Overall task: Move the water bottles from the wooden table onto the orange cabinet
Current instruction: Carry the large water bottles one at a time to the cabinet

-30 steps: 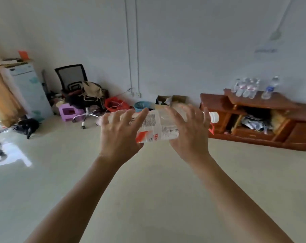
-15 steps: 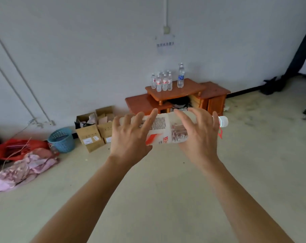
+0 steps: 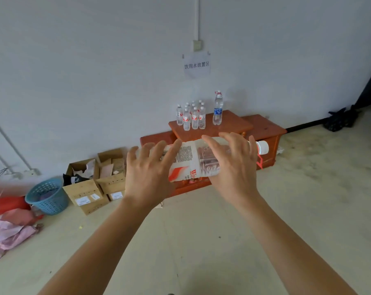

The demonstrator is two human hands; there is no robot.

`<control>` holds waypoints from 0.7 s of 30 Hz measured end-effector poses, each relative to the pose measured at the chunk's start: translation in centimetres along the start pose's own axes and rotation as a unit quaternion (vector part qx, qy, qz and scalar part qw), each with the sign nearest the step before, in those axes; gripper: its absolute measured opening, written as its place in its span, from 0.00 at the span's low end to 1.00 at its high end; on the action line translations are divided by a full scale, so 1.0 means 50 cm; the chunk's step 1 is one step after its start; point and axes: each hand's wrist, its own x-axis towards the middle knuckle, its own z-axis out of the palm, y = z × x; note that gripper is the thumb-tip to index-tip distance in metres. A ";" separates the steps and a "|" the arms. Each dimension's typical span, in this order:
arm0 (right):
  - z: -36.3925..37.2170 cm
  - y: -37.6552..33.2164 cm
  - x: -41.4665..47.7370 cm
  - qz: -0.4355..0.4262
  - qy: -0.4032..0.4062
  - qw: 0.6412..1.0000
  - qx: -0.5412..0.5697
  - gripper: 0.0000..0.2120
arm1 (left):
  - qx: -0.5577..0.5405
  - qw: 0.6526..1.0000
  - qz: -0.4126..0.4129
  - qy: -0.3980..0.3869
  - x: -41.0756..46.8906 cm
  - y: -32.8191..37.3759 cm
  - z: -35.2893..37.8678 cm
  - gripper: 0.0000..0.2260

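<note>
I carry a large clear water bottle (image 3: 188, 160) on its side, its white cap pointing right. My left hand (image 3: 148, 173) grips the bottle's base end, and my right hand (image 3: 233, 165) grips it near the neck, fingers curled over the top. Straight ahead against the wall stands the orange cabinet (image 3: 233, 126), partly hidden behind the bottle. On its raised top stand several small bottles with red labels (image 3: 191, 116) and one taller bottle with a blue label (image 3: 218, 108). The wooden table is out of view.
Open cardboard boxes (image 3: 95, 179) and a blue basket (image 3: 47, 195) sit by the wall to the left, with red and pink cloth (image 3: 8, 226) further left. A black bag (image 3: 341, 118) lies at the far right. A paper sign (image 3: 196, 65) hangs above the cabinet.
The view has swung right and moved closer to the cabinet, which now sits centred ahead. Both hands keep the same grip on the sideways bottle.
</note>
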 end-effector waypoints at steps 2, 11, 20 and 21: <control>0.090 0.028 0.064 -0.008 -0.007 1.000 -0.007 0.46 | 0.005 1.000 -0.002 -0.006 0.068 -0.039 0.085 0.41; 0.389 0.209 0.353 0.002 -0.036 0.997 -0.061 0.54 | -0.028 1.000 0.006 -0.008 0.429 -0.143 0.389 0.44; 0.627 0.510 0.478 0.057 -0.028 0.993 -0.099 0.49 | -0.075 0.994 0.076 0.002 0.747 -0.060 0.704 0.37; 0.664 0.555 0.490 0.068 -0.029 0.992 -0.098 0.48 | -0.071 0.994 0.082 0.003 0.783 -0.045 0.750 0.36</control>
